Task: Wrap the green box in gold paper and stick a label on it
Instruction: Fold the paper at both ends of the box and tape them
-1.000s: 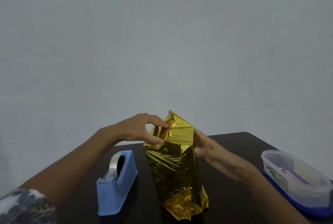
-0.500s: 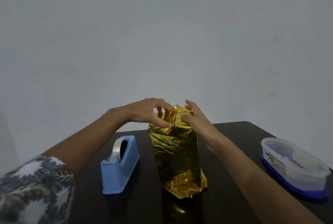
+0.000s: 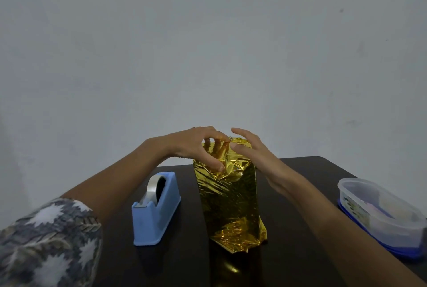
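Observation:
The box stands upright in the middle of the dark table (image 3: 300,171), fully covered by crinkled gold paper (image 3: 228,199); no green shows. My left hand (image 3: 196,145) is at its top left, fingers curled over the folded paper with the thumb pressing the front. My right hand (image 3: 251,150) is at the top right, its thumb on the paper's top fold and its fingers spread above. Loose paper bunches at the box's foot.
A blue tape dispenser (image 3: 157,212) with a clear roll stands left of the box. A clear plastic tub (image 3: 379,210) on a blue lid sits at the table's right edge, holding printed items. A pale wall is behind.
My right hand came up from the box's side to the top fold. Both hands now work the paper at the top, which is pressed lower than before.

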{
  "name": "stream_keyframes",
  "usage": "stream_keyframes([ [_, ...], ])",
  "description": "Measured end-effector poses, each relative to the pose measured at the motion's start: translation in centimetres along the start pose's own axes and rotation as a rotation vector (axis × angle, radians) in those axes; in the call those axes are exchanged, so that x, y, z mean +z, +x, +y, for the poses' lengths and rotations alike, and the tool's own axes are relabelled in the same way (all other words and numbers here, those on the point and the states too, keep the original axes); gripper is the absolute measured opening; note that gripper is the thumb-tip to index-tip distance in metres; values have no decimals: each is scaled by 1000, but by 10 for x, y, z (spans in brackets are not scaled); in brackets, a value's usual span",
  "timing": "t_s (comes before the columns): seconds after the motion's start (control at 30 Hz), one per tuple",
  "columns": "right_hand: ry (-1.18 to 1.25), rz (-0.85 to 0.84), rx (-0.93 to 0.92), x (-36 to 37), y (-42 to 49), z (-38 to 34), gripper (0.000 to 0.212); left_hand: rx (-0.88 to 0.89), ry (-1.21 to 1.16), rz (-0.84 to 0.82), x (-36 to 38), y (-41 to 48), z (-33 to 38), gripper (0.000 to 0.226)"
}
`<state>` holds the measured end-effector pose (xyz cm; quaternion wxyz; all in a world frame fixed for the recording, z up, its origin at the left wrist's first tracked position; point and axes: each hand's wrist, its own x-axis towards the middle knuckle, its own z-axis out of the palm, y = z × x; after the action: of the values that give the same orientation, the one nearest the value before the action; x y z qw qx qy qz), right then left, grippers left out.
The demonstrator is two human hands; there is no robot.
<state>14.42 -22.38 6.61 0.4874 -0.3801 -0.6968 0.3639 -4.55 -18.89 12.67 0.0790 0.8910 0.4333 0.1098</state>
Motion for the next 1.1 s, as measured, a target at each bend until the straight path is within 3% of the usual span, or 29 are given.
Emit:
stream_keyframes([
  [0.13,-19,-28,36,-6,2,-3,42,-2,2,-5,1,0,1,82],
  [0.3,-44,-26,118,-3,6,-10,52,-7,2,-5,2,-3,-2,90],
  [0.43,-56,-59,151,-7,3,-11,54,-8,-12,-21,2,-6,2,81],
  [0.73,-23,-54,132,-4,2,-7,49,-56,-542,25,3,-19,-12,47],
  [0.87,-16,-68,151,-3,2,-8,54,-51,-468,41,6,-21,-9,52],
  [1.0,-46,-92,156,-6,2,-9,59,-20,-398,51,6,-22,-3,72],
  [1.1,-89,-107,130,-5,0,-11,60,-28,-389,55,5,-23,-2,71],
])
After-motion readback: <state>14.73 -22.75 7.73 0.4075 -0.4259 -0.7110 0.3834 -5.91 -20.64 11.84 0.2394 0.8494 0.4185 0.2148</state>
